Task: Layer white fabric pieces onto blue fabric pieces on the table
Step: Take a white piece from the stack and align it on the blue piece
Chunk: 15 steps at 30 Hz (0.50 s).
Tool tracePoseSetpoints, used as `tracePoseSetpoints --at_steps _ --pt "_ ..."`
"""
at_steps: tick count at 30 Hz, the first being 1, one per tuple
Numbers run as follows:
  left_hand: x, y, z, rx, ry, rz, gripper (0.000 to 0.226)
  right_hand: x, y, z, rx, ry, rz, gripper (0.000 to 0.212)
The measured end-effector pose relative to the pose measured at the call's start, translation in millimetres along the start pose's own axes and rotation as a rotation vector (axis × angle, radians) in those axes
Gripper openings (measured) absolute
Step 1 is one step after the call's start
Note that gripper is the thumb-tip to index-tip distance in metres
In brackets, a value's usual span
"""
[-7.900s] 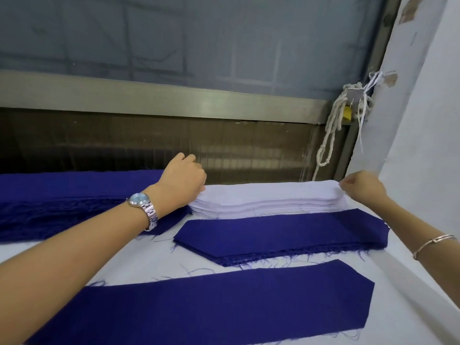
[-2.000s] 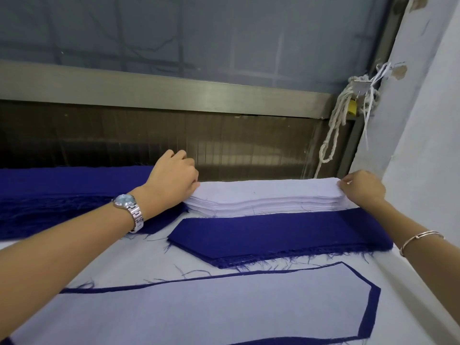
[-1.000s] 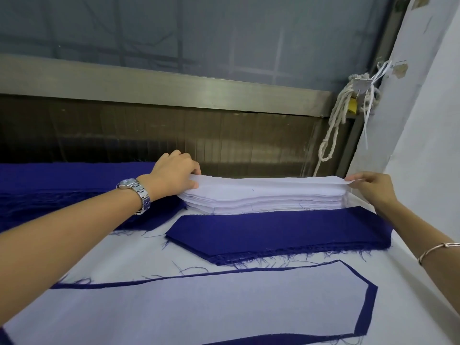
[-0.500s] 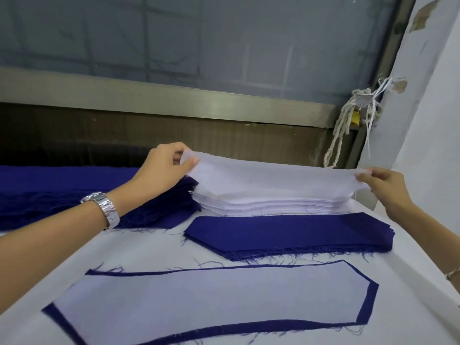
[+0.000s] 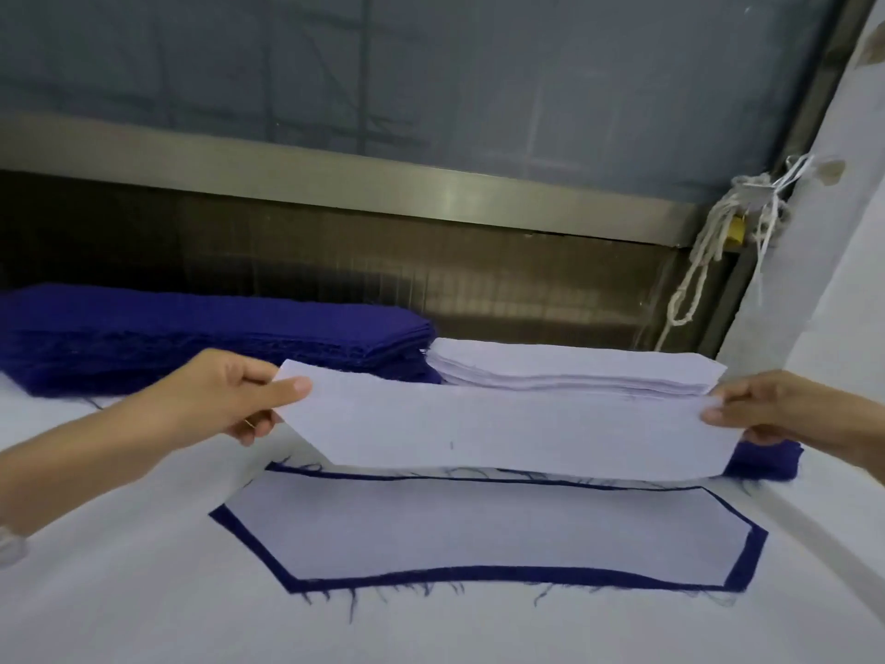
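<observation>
1. One white piece [image 5: 503, 433] hangs clear of the white stack [image 5: 574, 371], where half a second ago it was only peeling up from it; the left hand [image 5: 225, 400] pinches its pointed end between thumb and fingers; the right hand [image 5: 776, 409] pinches the square end in the same way; the piece is stretched flat between them in the air, in front of the white stack and over the smaller blue stack [image 5: 766, 460], of which only the right end shows.
2. Nearer the person, the near blue piece [image 5: 747, 558] already bears its laid white piece [image 5: 479, 524], with blue showing as a border all round; some seconds ago it lay bare; so one pair looks done, and the held piece is, I judge, meant for the top of the smaller blue stack beneath it, point to the left.
3. Around: a larger blue stack [image 5: 191, 337] sits at the far left, just beside the white stack; the table [image 5: 143, 591] is covered in pale cloth; a metal rail [image 5: 335, 179] runs behind; a knotted rope [image 5: 694, 280] hangs by the wall [image 5: 838, 280] on the right.
4. In the way: the held piece itself hides most of its blue target, so the margins must be judged late; loose blue threads [image 5: 352, 601] fringe the edges and may catch; the thin sheet will probably sag if the pull slackens.
</observation>
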<state>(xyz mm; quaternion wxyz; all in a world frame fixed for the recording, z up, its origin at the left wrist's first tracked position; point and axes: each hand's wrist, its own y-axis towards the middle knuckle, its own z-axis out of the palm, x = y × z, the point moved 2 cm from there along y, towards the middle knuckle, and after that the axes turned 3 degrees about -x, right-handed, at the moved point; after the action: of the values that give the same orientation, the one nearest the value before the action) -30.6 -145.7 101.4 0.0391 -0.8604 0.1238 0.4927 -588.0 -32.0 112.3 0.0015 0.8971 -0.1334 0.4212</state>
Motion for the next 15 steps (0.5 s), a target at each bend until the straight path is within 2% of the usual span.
tracePoseSetpoints --at_steps 2,5,7,12,15 --pt "13.6 -12.0 -5.9 0.075 0.06 0.002 0.03 -10.2 -0.8 2.7 0.091 -0.079 -0.003 0.068" --pt "30.7 -23.6 -8.2 0.132 0.156 0.058 0.053 -19.4 0.5 10.6 0.244 -0.113 0.016 0.047" --pt "38.8 -27.4 -6.9 0.145 0.225 0.103 0.058 -24.7 3.4 18.6 0.353 -0.116 0.022 0.036" --pt "56.7 -28.9 -7.0 0.1 0.404 0.174 0.055 -42.1 13.3 28.7 0.453 -0.071 0.019 0.024" --pt "64.0 -31.4 -5.5 0.04 0.516 0.182 0.053 -49.2 15.6 31.7 0.467 -0.085 0.014 0.024"
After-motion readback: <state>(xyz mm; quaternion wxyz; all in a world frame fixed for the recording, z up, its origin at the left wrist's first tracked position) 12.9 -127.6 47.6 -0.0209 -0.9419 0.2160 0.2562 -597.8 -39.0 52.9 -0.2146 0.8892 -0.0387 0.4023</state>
